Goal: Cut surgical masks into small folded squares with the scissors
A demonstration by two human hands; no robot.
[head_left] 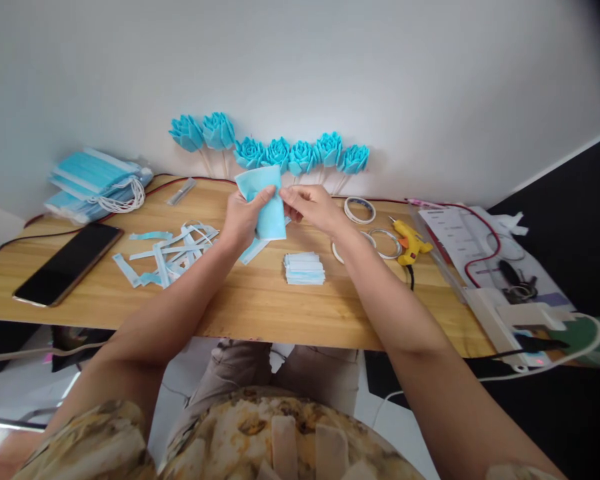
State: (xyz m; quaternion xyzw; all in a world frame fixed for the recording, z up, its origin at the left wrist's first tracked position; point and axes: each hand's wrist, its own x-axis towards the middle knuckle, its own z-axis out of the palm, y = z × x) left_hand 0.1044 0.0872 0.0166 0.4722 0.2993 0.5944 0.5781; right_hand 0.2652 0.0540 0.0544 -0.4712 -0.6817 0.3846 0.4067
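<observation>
My left hand (243,217) is closed around a light blue face mask (266,200), with the thumb lying across its front. At the mask's right edge, my right hand (314,205) pinches with thumb and fingertips; the exact grip is partly hidden. The mask is held upright above the table. A loose blue strip (254,251) shows just below it. On the wood nearer to me lies a small stack of pale blue folded pieces (304,268). Left of my left forearm is a tangle of cut blue and white strips (173,251).
Blue flowers on sticks (279,155) lean along the wall behind my hands. At left are a pile of face masks (95,180) and a phone (69,263). A yellow glue gun (411,243), tape rolls (360,210) and a power strip (515,327) are at right.
</observation>
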